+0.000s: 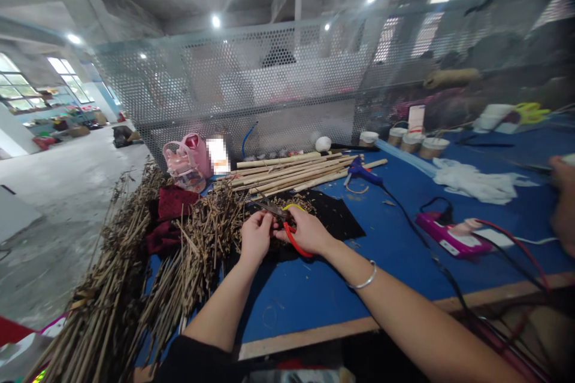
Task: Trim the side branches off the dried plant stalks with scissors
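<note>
My right hand [309,232] grips shears [271,207] with one red and one yellow handle. Their dark blades point up and to the left, over my left hand. Pinched fingers close my left hand [256,236], just beside the blades; whatever they hold is too small to make out. Beneath both hands lies a black cloth [339,215] strewn with short dry plant bits [309,203]. A pile of dried stems [197,245] with brown heads rests to the left of my left hand.
Pale sticks [291,172] lie behind my hands, near a blue glue gun [363,173]. To the right are a magenta power strip [453,236] with cords and white gloves [480,181]. A pink bag [191,158] stands back left. Another person's hand [563,197] shows at far right.
</note>
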Demonstrator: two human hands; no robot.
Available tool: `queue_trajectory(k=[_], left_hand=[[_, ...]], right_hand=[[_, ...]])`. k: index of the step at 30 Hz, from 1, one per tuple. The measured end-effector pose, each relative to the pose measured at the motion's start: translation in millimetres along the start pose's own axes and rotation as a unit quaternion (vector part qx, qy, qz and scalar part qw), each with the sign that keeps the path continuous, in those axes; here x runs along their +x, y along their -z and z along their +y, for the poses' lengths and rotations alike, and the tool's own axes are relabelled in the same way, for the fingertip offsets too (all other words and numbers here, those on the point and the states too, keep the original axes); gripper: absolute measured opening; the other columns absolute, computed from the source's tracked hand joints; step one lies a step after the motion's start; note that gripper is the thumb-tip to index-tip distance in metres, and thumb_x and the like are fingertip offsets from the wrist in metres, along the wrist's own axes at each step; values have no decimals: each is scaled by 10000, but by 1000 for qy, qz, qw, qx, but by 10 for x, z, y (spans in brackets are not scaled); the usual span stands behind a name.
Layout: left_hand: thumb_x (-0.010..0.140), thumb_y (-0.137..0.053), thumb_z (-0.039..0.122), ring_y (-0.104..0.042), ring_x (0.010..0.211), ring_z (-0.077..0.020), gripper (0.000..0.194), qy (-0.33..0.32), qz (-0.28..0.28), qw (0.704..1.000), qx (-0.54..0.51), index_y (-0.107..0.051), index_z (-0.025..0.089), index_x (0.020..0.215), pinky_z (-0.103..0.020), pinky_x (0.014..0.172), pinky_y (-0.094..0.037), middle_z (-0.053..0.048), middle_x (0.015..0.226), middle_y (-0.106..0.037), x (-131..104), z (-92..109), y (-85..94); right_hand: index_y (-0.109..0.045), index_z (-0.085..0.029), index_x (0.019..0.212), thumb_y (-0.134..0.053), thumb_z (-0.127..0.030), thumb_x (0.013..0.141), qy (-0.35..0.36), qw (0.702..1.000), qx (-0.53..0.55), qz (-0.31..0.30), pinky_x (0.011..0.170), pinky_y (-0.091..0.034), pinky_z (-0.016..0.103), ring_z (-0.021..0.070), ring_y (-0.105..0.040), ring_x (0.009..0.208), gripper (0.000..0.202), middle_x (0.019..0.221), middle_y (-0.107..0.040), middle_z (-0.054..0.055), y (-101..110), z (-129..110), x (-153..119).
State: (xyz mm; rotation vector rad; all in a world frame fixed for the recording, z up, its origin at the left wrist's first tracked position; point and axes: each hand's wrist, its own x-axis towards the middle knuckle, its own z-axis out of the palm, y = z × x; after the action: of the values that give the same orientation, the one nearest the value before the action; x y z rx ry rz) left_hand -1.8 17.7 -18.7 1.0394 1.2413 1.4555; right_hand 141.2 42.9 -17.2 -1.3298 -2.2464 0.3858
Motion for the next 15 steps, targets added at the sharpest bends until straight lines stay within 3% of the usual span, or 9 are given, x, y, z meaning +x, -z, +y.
queue_trajectory(k=[6, 15], left_hand=[[744, -505, 354, -519, 546, -105, 241, -62, 9, 992, 113, -568, 138, 656, -196, 515, -403, 2, 587, -560, -21, 16, 15], [751, -494, 379, -498, 512, -102, 250, -42, 19, 992, 114, -559, 150, 677, -192, 463, -422, 9, 569, -526, -2, 4, 23]], right_hand=[[-480, -188, 813, -593, -541, 682, -6, 1000, -16, 1, 549, -309, 224, 128, -505, 638, 393, 749, -555, 10, 14, -24, 6], [-505, -197, 736, -580, -559, 685, -48, 998, -19, -32, 488, -235, 215, 107, -473, 544, 373, 638, -546, -12, 9, 10, 9]])
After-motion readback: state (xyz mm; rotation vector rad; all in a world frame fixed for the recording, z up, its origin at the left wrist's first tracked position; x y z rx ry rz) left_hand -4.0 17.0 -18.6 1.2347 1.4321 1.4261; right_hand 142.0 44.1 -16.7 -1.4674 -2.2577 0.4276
